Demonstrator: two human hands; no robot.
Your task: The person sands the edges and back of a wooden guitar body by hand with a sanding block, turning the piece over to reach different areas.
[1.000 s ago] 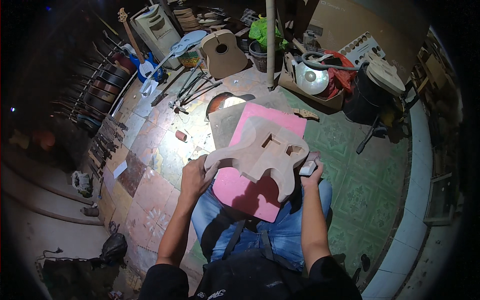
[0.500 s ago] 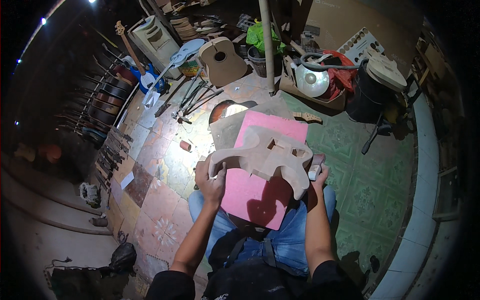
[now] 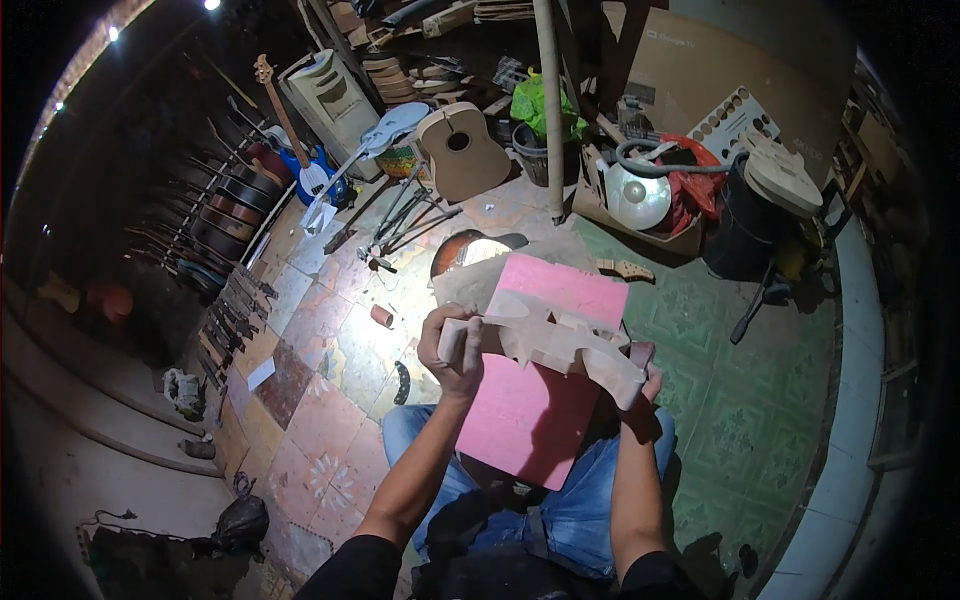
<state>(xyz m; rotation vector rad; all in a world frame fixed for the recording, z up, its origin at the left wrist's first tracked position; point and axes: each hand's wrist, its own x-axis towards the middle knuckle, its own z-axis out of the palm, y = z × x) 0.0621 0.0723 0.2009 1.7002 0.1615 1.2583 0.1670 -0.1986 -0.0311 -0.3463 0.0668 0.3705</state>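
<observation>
An unpainted electric guitar body (image 3: 556, 347) is held up over my lap, tilted so that I see mostly its edge. My left hand (image 3: 456, 358) is closed on its left end, with the fingers wrapped round the wood. At the other end my right hand (image 3: 652, 384) is closed, partly hidden behind a horn of the body. Against that hand shows a small brownish block (image 3: 641, 353), whose kind I cannot make out. Below the body, a pink board (image 3: 525, 420) lies across my legs, with a dark shadow on it.
A sunburst guitar body (image 3: 462, 252) and a headstock (image 3: 626, 270) lie beyond the board. A small reddish cylinder (image 3: 381, 316) and a black curved piece (image 3: 402, 383) rest on the tiles to the left. Guitars (image 3: 225, 215) line a rack; a pole (image 3: 551, 120) stands ahead.
The guitar body has tipped from showing its flat face with cavities to showing its edge. My left hand has turned and shifted right with it. The whole view has shifted slightly.
</observation>
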